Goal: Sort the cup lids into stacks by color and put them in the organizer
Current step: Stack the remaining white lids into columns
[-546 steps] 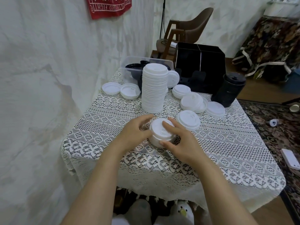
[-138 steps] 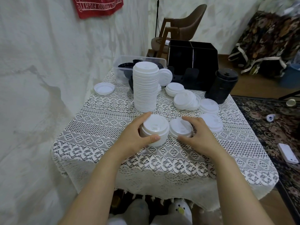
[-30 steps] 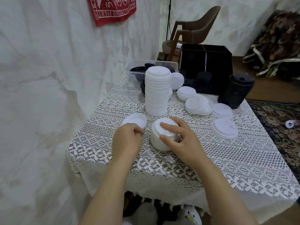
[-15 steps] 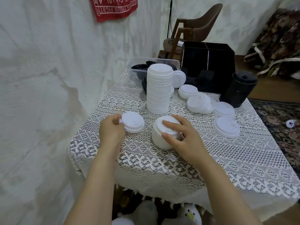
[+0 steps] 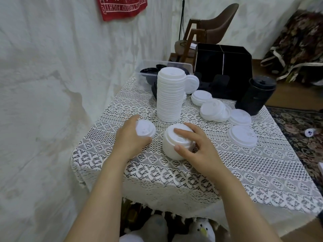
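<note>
White lace covers the table [image 5: 262,180], its left edge close beside the wall [image 5: 52,102]; bare cloth lies open lower centre and lower right. Left of centre, the left hand [image 5: 130,139] curls round one white lid [image 5: 146,131], top face up, slightly tilted. Beside it the right hand [image 5: 196,149] grips a short stack of lids [image 5: 170,150], axis upright. Behind stands a tall stack [image 5: 170,95]; the black organizer [image 5: 223,67] sits upper right.

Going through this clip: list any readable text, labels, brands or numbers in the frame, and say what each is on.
"FIGHT" (probable reading): white print on the red cloth; its other words are cut off or too distorted to read.
Raised marks on the white lids: too small to read.
Nothing else carries readable text.
</note>
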